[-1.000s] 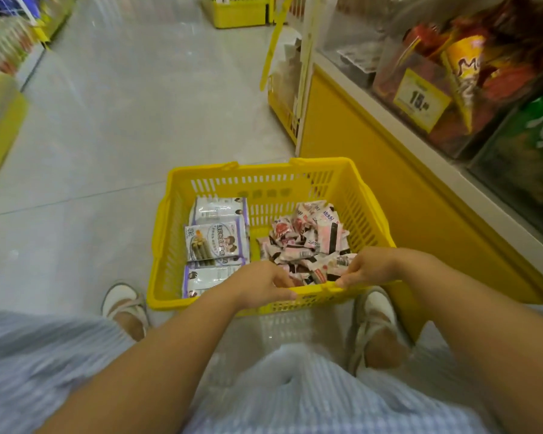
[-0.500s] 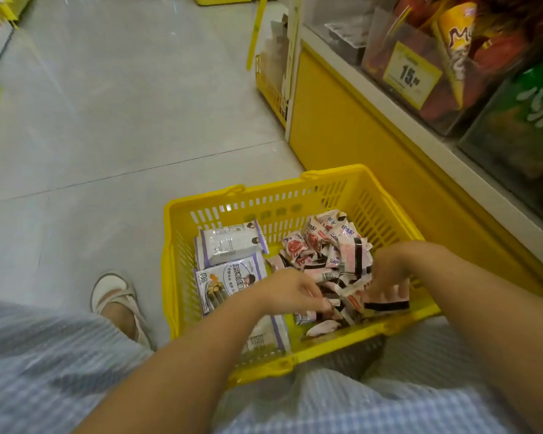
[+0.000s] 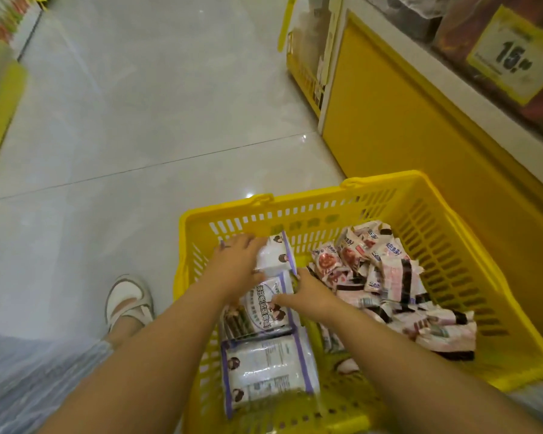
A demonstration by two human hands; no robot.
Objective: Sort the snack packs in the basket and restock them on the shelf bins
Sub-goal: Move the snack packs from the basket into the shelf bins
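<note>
A yellow basket (image 3: 380,182) stands on the floor in front of me. Three white-and-purple snack packs lie in a row along its left side, and a heap of small pink-and-white packs (image 3: 389,277) fills its right side. My left hand (image 3: 235,267) reaches over the farthest white-and-purple pack (image 3: 278,255) and grips it; the pack is tilted up. My right hand (image 3: 311,297) holds the right edge of the middle pack (image 3: 264,317), thumb across its top. The nearest pack (image 3: 264,368) lies flat and untouched.
The yellow shelf base (image 3: 405,126) runs along the right, close to the basket. Above it are clear bins of snacks with a yellow price tag (image 3: 511,54). My sandalled foot (image 3: 129,299) is left of the basket. Tiled aisle floor (image 3: 138,120) stretches ahead.
Both hands left the pink-and-white heap and moved left onto the white-and-purple packs. The view has moved closer over the basket.
</note>
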